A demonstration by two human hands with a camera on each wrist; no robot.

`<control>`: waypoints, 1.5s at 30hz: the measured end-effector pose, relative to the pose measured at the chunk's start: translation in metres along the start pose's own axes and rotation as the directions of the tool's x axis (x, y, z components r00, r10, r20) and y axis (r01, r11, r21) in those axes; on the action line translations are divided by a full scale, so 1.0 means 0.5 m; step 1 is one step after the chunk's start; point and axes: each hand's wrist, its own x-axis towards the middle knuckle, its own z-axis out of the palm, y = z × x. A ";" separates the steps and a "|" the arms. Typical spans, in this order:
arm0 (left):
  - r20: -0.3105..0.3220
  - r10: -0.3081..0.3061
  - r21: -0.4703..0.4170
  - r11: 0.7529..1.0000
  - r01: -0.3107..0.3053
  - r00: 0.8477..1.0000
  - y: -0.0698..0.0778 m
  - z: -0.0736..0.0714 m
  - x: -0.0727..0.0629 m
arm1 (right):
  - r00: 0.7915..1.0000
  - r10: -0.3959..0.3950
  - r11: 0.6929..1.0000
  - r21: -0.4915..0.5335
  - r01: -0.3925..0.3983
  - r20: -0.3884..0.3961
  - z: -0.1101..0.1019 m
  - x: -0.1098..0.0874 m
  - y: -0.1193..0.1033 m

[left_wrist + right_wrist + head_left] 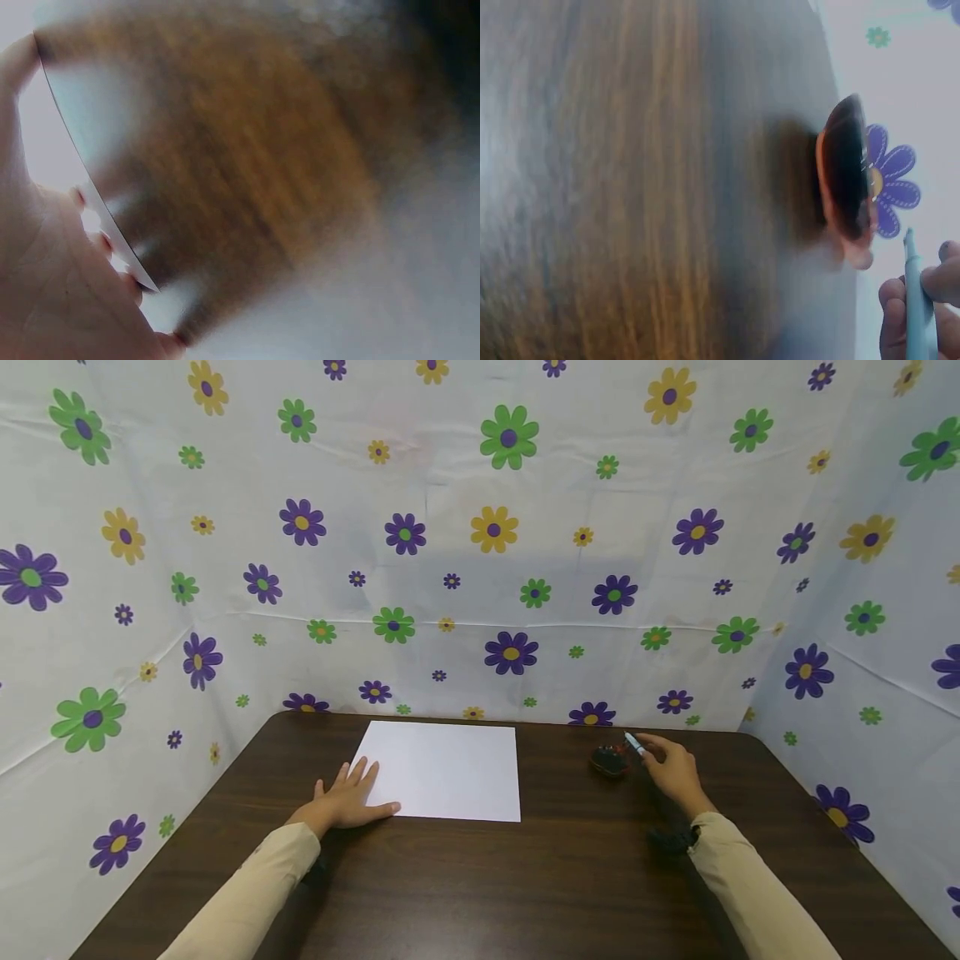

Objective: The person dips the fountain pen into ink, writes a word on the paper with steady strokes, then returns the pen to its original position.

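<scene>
One dark wooden table (525, 877) carries one white paper sheet (450, 768). The left hand (347, 797) lies flat, fingers spread, on the sheet's near left corner. One small dark dish (609, 762) sits just beside the right hand (675, 770), which pinches one light-blue pen (634, 743).

Both arms reach forward from the lower edge of the head view, each in a tan sleeve to the wrist. The left hand (348, 800) lies palm down and flat, fingers straight and slightly spread, thumb out to the side. The right hand (673, 770) is raised a little and turned inward — its fingers (900, 315) curl round a slim light-blue marker (917, 307), the tip pointing away from the body.
</scene>
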 end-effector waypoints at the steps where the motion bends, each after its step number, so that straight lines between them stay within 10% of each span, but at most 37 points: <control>1: -0.002 0.000 0.005 1.000 0.000 1.000 0.000 0.000 -0.001 | 1.000 0.006 1.000 0.007 -0.006 -0.002 0.000 -0.001 -0.003; 11: -0.002 -0.001 -0.001 1.000 0.001 1.000 -0.007 0.004 0.006 | 0.991 0.089 0.970 0.219 -0.108 0.097 -0.003 -0.007 -0.017; 22: -0.003 0.003 0.004 1.000 -0.003 1.000 -0.007 0.004 0.005 | 0.971 0.053 0.826 0.536 -0.175 0.235 -0.007 -0.011 -0.011; 29: 0.007 0.004 -0.020 1.000 -0.004 1.000 -0.012 0.006 0.008 | 0.974 0.047 0.698 0.690 -0.191 0.223 -0.011 -0.021 -0.006; 36: 0.007 0.010 -0.020 1.000 -0.010 1.000 -0.024 0.016 0.019 | 0.985 0.062 0.507 0.845 -0.170 0.160 -0.009 -0.034 -0.011; 45: 0.011 0.008 -0.030 1.000 -0.008 1.000 -0.026 0.015 0.025 | 0.983 0.083 0.535 0.825 -0.181 0.162 -0.004 -0.035 -0.007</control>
